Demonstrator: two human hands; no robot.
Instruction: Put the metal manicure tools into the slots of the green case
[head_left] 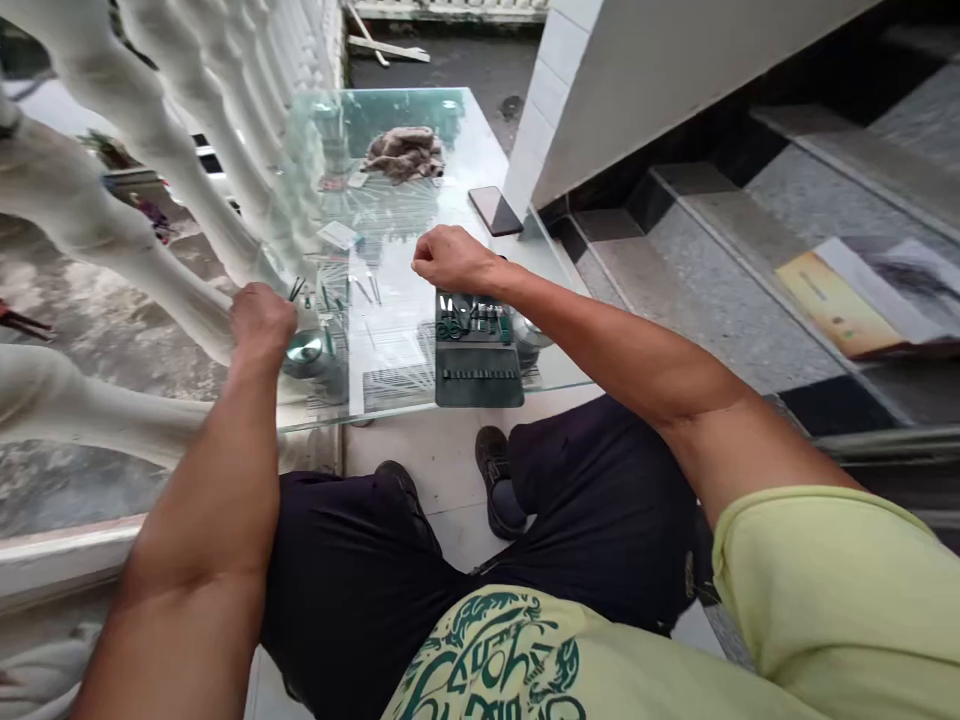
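On the glass table (405, 240) an open dark green manicure kit case (480, 362) lies near the front edge. Small scissors (448, 328) and other metal tools show in its upper half. Above the case's far end is my right hand (456, 262), fingers curled in; whatever they pinch, if anything, is hidden. My left hand (262, 318) is closed at the table's left side, close to the white railing, its fingertips mostly turned from view. Just beyond it are thin dark tools (297, 289). Slim tweezer-like tools (373, 288) lie on the glass between my hands.
A phone (495, 211) rests at the table's right edge, and a crumpled brown cloth (405, 155) farther back. A small white packet (340, 235) lies left of centre. White balusters (180, 170) run along the left; stone steps (720, 230) rise at right, with an open cardboard box (847, 300).
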